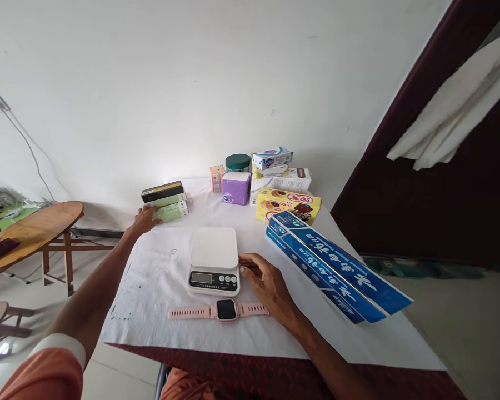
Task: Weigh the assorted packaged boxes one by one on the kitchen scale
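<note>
From here I see the left hand (145,220) on the near green box (171,211), far left of the table (150,311), can't tell if clamped, and the right hand (270,284), thumb and finger apart, at the white scale's (214,250) right edge.

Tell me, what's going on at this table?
A person is working with bare hands at a table spread with a white cloth. The left hand is on the nearer light-green box, beside a black one. The right hand has its fingertips at the right edge of a white digital scale. A pink watch lies stretched out in front of the scale, and blue packaging lies off to the right.
</note>
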`<state>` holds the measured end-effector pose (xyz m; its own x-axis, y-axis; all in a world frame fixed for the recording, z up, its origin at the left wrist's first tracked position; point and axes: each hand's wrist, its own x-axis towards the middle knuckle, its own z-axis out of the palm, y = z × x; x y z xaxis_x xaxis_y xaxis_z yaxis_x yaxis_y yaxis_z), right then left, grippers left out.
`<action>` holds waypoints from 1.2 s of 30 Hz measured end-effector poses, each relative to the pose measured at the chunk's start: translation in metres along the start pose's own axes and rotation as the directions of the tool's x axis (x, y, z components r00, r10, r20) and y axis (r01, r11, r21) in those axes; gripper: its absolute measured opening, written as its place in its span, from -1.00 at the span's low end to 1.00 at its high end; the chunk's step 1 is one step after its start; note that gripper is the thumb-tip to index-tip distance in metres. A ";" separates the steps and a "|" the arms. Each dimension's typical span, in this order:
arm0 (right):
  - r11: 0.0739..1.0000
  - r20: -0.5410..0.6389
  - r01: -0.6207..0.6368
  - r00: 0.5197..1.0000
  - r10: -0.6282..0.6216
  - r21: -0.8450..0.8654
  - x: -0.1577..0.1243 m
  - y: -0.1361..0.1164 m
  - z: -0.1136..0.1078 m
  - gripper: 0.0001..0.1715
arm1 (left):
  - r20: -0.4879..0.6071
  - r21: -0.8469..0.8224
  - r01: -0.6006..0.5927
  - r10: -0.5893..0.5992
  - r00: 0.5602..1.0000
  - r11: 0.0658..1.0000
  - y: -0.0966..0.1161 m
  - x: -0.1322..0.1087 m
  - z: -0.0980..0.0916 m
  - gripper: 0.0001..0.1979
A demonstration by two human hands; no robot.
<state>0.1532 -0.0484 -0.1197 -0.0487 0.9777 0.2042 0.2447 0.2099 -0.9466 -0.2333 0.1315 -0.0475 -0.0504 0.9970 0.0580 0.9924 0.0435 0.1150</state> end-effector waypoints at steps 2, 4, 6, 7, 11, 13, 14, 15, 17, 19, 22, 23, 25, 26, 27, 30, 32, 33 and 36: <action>1.000 -0.006 0.014 1.000 -0.014 0.006 0.000 0.000 0.000 -0.65 | -0.028 0.021 -0.003 0.004 1.000 1.000 0.005 -0.006 -0.002 -0.37; 0.999 -0.010 0.037 0.999 -0.037 0.010 0.000 0.000 0.000 -0.66 | -0.058 0.041 -0.018 0.021 0.998 0.999 0.011 -0.013 -0.005 -0.35; 0.998 -0.009 0.062 0.998 -0.062 0.009 0.001 -0.001 0.000 -0.67 | -0.104 0.070 -0.043 0.051 0.993 0.997 0.020 -0.018 -0.011 -0.35; 0.998 -0.009 0.070 0.998 -0.070 0.006 0.001 -0.001 0.000 -0.67 | -0.130 0.084 -0.066 0.077 0.989 0.994 0.027 -0.020 -0.015 -0.36; 0.998 -0.027 0.069 0.997 -0.068 0.005 0.002 -0.002 0.002 -0.66 | -0.168 0.097 -0.319 0.332 0.928 0.943 0.086 -0.029 -0.036 -0.45; 0.997 -0.040 0.070 0.997 -0.070 0.012 0.002 -0.002 0.003 -0.66 | -0.155 0.074 -0.525 0.530 0.834 0.848 0.134 -0.038 -0.046 -0.44; 0.997 -0.044 0.073 0.996 -0.072 0.015 0.002 -0.002 0.004 -0.66 | -0.156 0.059 -0.608 0.609 0.778 0.792 0.162 -0.045 -0.049 -0.43; 0.997 -0.047 0.075 0.996 -0.074 0.017 0.002 -0.002 0.004 -0.66 | -0.143 0.048 -0.680 0.679 0.720 0.731 0.191 -0.052 -0.050 -0.42; 0.997 -0.053 0.075 0.996 -0.074 0.017 0.001 -0.002 0.004 -0.66 | -0.113 0.038 -0.799 0.797 0.593 0.600 0.248 -0.069 -0.047 -0.38; 0.997 -0.057 0.072 0.996 -0.071 0.013 0.002 -0.002 0.003 -0.66 | -0.056 0.034 -0.879 0.879 0.474 0.476 0.300 -0.085 -0.039 -0.32; 0.998 -0.062 0.070 0.996 -0.069 0.003 0.002 -0.002 0.002 -0.69 | 0.033 0.055 -0.946 0.946 0.323 0.321 0.357 -0.103 -0.024 -0.27; 0.998 -0.064 0.070 0.995 -0.070 0.001 0.002 -0.002 0.002 -0.71 | 0.072 0.073 -0.956 0.954 0.290 0.285 0.369 -0.106 -0.020 -0.27; 0.997 -0.067 0.071 0.995 -0.071 -0.002 0.003 -0.003 0.002 -0.74 | 0.161 0.102 -0.964 0.952 0.259 0.245 0.384 -0.109 -0.015 -0.33; 0.997 -0.066 0.072 0.995 -0.072 -0.001 0.003 -0.003 0.002 -0.74 | 0.202 0.109 -0.966 0.946 0.253 0.235 0.388 -0.109 -0.014 -0.39; 0.997 -0.063 0.074 0.995 -0.074 0.002 0.004 -0.003 0.002 -0.74 | 0.232 0.110 -0.967 0.940 0.250 0.230 0.389 -0.109 -0.014 -0.46; 0.997 -0.058 0.082 0.995 -0.082 0.005 0.005 -0.002 0.003 -0.73 | 0.242 0.102 -0.970 0.940 0.239 0.220 0.385 -0.107 -0.018 -0.58; 0.996 -0.059 0.086 0.995 -0.086 0.001 0.006 -0.001 0.003 -0.73 | 0.217 0.105 -0.968 0.945 0.245 0.227 0.379 -0.107 -0.024 -0.58; 0.996 -0.059 0.088 0.994 -0.088 -0.002 0.006 -0.001 0.003 -0.73 | 0.205 0.107 -0.965 0.945 0.255 0.238 0.375 -0.107 -0.028 -0.57; 0.995 -0.057 0.096 0.994 -0.096 -0.008 0.006 -0.002 0.003 -0.72 | 0.155 0.088 -0.950 0.938 0.311 0.301 0.358 -0.111 -0.045 -0.52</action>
<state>0.1498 -0.0431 -0.1175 -0.0171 0.9512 0.3082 0.2471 0.3027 -0.9205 0.1225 0.0338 0.0323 0.9323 0.3607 -0.0273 0.3560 -0.9283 -0.1076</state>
